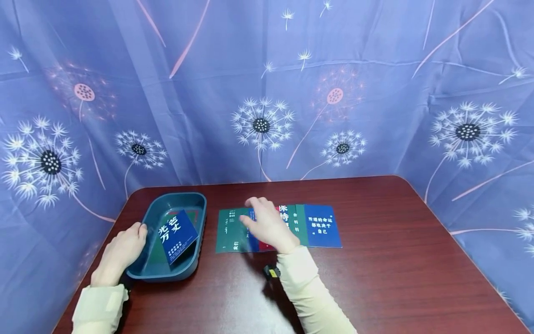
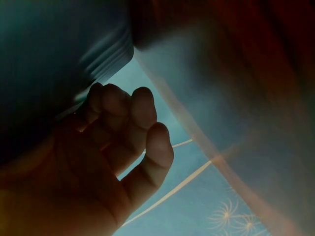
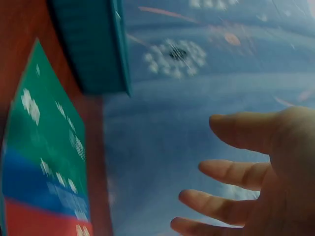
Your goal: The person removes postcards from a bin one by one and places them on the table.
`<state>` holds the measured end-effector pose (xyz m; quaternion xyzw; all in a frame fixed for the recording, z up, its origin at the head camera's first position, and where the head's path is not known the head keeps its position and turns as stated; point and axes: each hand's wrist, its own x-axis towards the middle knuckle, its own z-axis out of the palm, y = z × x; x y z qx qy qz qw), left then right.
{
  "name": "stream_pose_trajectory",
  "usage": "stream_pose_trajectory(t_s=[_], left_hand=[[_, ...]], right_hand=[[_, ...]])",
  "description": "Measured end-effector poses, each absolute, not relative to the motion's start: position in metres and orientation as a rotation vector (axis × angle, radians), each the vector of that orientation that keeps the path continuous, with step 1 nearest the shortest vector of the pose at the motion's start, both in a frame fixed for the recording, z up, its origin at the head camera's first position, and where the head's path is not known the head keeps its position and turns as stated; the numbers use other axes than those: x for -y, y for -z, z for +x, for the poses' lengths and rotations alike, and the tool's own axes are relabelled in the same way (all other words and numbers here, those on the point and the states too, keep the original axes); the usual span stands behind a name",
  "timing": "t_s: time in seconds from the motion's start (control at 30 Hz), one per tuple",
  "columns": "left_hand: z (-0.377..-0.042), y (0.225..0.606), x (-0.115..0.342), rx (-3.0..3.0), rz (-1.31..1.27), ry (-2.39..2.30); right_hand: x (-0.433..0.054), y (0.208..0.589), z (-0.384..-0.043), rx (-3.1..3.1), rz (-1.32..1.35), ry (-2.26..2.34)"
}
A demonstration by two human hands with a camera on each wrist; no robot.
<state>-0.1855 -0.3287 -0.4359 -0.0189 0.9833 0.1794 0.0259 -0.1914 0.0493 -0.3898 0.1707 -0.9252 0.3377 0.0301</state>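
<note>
My left hand [image 1: 123, 248] is at the left rim of a teal plastic basin [image 1: 200, 241], its curled fingers [image 2: 142, 105] against the basin's outer side in the dark left wrist view. The thumb's hold is hidden there. Inside the basin, a blue card with white lettering [image 1: 179, 236] lies tilted over green and red cards. My right hand [image 1: 269, 226] hovers above a row of overlapping cards, its fingers [image 3: 226, 174] spread apart and holding nothing. The row has a green card [image 1: 228, 232] at its left end and a blue card [image 1: 323, 226] at its right end, with red between.
The dark red wooden table [image 1: 396, 260] has rounded back corners. A blue curtain with dandelion prints [image 1: 267, 69] hangs behind it and along both sides. A small black device with a yellow mark [image 1: 272, 272] is at the right wrist.
</note>
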Motion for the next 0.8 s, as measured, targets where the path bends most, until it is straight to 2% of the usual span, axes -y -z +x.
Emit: stream_pose_trajectory(t_s=[0.27,0.5,0.8], left_hand=[[-0.187,0.437,0.328,-3.055,-0.063,-0.541],[-0.187,0.439,0.329,-3.068,-0.061,-0.529],[-0.187,0.438,0.328,-3.04,-0.079,-0.546]], right_hand=[[0.013,0.392,-0.194,2.879,0.779,-0.92],[0.065,0.405,-0.199,2.856,0.96,-0.632],[0.111,0.428,-0.202,2.97,0.85,-0.211]])
